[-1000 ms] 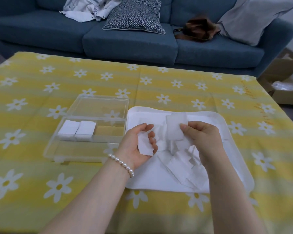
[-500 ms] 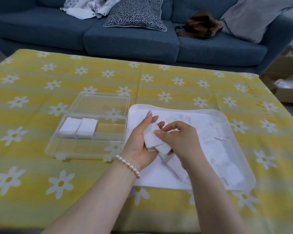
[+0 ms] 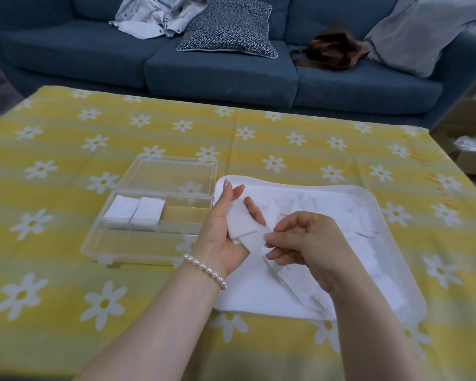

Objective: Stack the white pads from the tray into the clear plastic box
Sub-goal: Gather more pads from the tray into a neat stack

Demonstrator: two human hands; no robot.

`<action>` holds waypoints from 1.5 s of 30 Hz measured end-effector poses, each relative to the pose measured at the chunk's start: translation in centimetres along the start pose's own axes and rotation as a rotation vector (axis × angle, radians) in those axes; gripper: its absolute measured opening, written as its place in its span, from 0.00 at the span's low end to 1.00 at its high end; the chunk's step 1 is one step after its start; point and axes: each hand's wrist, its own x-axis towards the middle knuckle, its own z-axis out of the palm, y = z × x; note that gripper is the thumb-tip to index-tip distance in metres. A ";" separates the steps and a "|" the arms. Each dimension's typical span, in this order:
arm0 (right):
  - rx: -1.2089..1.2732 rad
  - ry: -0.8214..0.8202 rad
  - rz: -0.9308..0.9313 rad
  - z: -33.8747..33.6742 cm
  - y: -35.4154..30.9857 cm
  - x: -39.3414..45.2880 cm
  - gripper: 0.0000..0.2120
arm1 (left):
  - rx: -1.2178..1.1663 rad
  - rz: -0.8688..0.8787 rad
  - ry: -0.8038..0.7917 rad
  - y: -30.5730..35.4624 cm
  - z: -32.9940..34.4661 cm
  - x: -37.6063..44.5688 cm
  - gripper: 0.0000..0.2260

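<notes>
Left hand (image 3: 226, 229) cupped — right hand (image 3: 300, 240) pinching.

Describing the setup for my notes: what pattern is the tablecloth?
Yellow stripes with white daisies on the tablecloth, clearest in the head view.

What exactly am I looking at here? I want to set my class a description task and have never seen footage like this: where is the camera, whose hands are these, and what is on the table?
No machine here: a person wears a camera on the head, looking forward and down, so the two bare arms are their own. The left hand, with a pearl bracelet, holds a few white pads in its palm. The right hand pinches the edge of one pad. Both are above a white tray of loose pads. Left of the tray lies an open clear plastic box; two pad stacks sit side by side in it. All rests on a yellow daisy tablecloth, with a blue sofa behind.
</notes>
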 end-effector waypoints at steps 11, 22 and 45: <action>0.015 -0.062 0.097 1.7 0.3 0.0 0.08 | 0.007 0.025 0.008 0.1 -0.3 0.1 0.10; 0.180 -0.001 0.062 2.4 0.3 -0.2 0.08 | 0.044 -0.032 -0.036 -0.3 0.3 -0.5 0.06; -1.004 -0.067 -0.410 0.4 0.1 -0.9 0.46 | 0.361 -0.415 -0.210 -1.3 0.0 -1.0 0.38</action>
